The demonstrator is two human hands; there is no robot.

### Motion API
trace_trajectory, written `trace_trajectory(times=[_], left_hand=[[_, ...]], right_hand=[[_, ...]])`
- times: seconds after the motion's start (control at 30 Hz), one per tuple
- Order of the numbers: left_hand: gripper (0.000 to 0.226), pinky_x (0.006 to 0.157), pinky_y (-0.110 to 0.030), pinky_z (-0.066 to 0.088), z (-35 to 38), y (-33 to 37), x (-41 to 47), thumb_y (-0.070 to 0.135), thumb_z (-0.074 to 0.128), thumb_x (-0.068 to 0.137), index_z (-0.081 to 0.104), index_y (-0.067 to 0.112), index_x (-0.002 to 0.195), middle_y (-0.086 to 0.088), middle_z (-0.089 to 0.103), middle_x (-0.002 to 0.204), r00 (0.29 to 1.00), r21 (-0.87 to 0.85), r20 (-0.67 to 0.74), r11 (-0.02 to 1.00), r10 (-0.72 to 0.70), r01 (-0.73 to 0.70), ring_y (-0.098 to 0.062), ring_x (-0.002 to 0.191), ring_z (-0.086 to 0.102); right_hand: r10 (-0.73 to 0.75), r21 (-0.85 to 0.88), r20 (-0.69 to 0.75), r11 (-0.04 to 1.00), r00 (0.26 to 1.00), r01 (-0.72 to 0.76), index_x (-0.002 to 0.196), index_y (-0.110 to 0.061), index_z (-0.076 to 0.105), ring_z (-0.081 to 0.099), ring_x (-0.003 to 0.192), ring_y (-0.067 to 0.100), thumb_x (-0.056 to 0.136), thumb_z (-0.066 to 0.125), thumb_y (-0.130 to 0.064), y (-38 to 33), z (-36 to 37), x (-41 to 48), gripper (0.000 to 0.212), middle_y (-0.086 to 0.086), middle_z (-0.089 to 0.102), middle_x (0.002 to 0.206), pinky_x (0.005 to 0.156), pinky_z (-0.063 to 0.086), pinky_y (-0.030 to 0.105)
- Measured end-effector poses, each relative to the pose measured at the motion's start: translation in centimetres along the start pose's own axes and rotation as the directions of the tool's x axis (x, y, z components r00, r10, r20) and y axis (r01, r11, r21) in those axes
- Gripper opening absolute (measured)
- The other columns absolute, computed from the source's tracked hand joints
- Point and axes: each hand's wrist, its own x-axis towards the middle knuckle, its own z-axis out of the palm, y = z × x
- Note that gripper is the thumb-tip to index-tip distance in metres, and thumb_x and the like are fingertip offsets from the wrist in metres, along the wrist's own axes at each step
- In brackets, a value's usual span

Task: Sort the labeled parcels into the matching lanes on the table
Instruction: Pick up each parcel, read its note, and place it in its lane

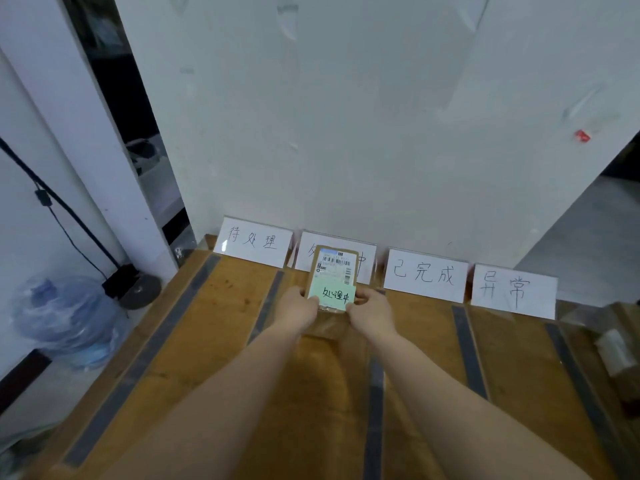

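Reaching forward over the wooden table [194, 358], both forearms end at the parcel [335, 268]. The left hand [298, 308] grips its near left corner and the right hand [372, 311] grips its near right corner. The parcel is brown, with a barcode label and a green note [332, 295] reading 处理中. Dark tape strips [266, 306] run on either side of it. Just behind it stands a half-hidden sign card [367, 266]. A card reading 待处理 [252, 242] stands to the parcel's left, and cards reading 已完成 [424, 275] and 异常 [514, 291] to its right.
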Motion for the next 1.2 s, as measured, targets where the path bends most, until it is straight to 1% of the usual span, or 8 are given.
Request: trace_trajectory(times=[0.13,0.33,0.53,0.67,0.73,0.83,1.03,1.2], left_hand=[[0.033,0.083,-0.032,0.052,0.3,-0.8,1.8,0.023,0.052,0.098,0.053,0.01,0.129,-0.006,0.062,0.129,1.0,0.077,0.018,0.997,-0.004,0.003,-0.02,0.102,0.059],[0.036,0.076,-0.028,0.045,0.6,-1.2,3.1,0.023,0.054,0.097,0.052,0.009,0.13,-0.007,0.061,0.13,1.0,0.157,0.019,0.988,-0.013,0.009,-0.023,0.105,0.058],[0.029,0.071,-0.026,0.046,0.7,-1.5,4.1,0.022,0.054,0.098,0.054,0.01,0.124,-0.006,0.063,0.128,0.999,0.132,0.033,0.991,-0.011,0.006,-0.018,0.095,0.055],[0.029,0.067,-0.021,0.049,0.7,-1.5,4.5,0.021,0.05,0.099,0.053,0.012,0.127,-0.006,0.061,0.131,0.998,0.13,0.06,0.992,-0.009,0.001,-0.021,0.103,0.06],[0.029,0.054,-0.016,0.041,0.7,-1.4,4.6,0.021,0.045,0.101,0.051,0.011,0.127,-0.006,0.06,0.133,0.997,0.167,0.073,0.986,0.002,-0.014,-0.018,0.094,0.058],[0.027,0.052,-0.018,0.037,0.7,-1.2,4.6,0.02,0.041,0.102,0.048,0.01,0.125,-0.007,0.059,0.132,0.997,0.245,0.077,0.969,0.021,-0.04,-0.015,0.087,0.055],[0.034,0.053,-0.016,0.039,0.2,-0.2,3.1,0.02,0.049,0.1,0.037,0.012,0.13,-0.007,0.055,0.139,0.988,0.367,0.087,0.918,0.125,-0.148,-0.024,0.116,0.059],[0.043,0.08,-0.03,0.053,-1.7,1.7,1.0,0.025,0.061,0.091,0.045,0.017,0.13,-0.005,0.059,0.127,0.923,0.517,0.081,0.776,0.377,-0.362,-0.024,0.113,0.058]], right_hand=[[0.031,-0.057,0.015,0.998,0.999,-0.03,0.125,-0.018,0.061,0.065,0.111,0.017,0.097,0.056,-0.012,0.3,1.2,1.2,0.029,0.0,0.068,0.126,0.056,0.047,0.011],[0.064,-0.143,0.033,0.988,0.997,-0.059,0.128,-0.015,0.061,0.062,0.116,0.02,0.095,0.052,-0.008,0.1,2.3,2.4,0.035,0.002,0.065,0.13,0.078,0.053,0.025],[0.052,-0.155,0.012,0.987,0.999,-0.05,0.133,-0.02,0.053,0.062,0.117,0.021,0.098,0.051,-0.014,-0.1,3.0,2.4,0.035,-0.001,0.061,0.135,0.059,0.048,0.017],[0.064,-0.109,-0.003,0.992,0.998,-0.064,0.132,-0.019,0.053,0.063,0.115,0.021,0.097,0.052,-0.013,0.0,3.2,2.5,0.035,0.001,0.062,0.134,0.079,0.059,0.03],[0.065,-0.105,0.003,0.992,0.998,-0.064,0.131,-0.019,0.053,0.063,0.115,0.022,0.097,0.052,-0.014,0.1,3.3,2.5,0.034,0.001,0.062,0.135,0.082,0.06,0.032],[0.048,-0.113,-0.009,0.992,0.999,-0.049,0.132,-0.018,0.052,0.062,0.116,0.022,0.098,0.052,-0.015,-0.1,3.1,2.2,0.034,0.001,0.061,0.136,0.083,0.059,0.032],[-0.115,-0.15,-0.073,0.983,0.991,0.103,0.138,-0.018,0.047,0.061,0.119,0.024,0.098,0.053,-0.015,-1.4,2.0,0.8,0.04,0.004,0.058,0.139,0.081,0.06,0.034],[-0.345,-0.357,-0.046,0.882,0.937,0.307,0.142,-0.013,0.046,0.045,0.131,0.023,0.098,0.053,-0.019,-2.6,-0.7,-0.8,0.045,0.005,0.05,0.142,0.103,0.04,0.033]])
